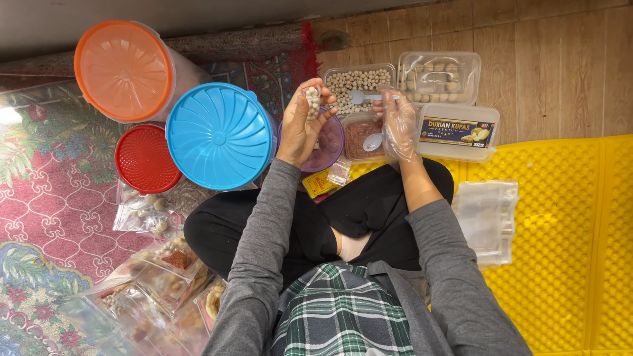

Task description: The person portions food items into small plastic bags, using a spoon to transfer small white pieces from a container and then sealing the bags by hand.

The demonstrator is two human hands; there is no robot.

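Observation:
My left hand holds a small clear bag partly filled with pale round nuts, raised above a purple bowl. My right hand, in a clear plastic glove, grips a white spoon over a clear tub of pale nuts. A second white spoon rests in a tub of reddish-brown granules just below.
Orange, blue and red lidded containers stand at left. Two closed clear boxes sit at right, a stack of empty bags on the yellow mat. Filled bags lie on the carpet.

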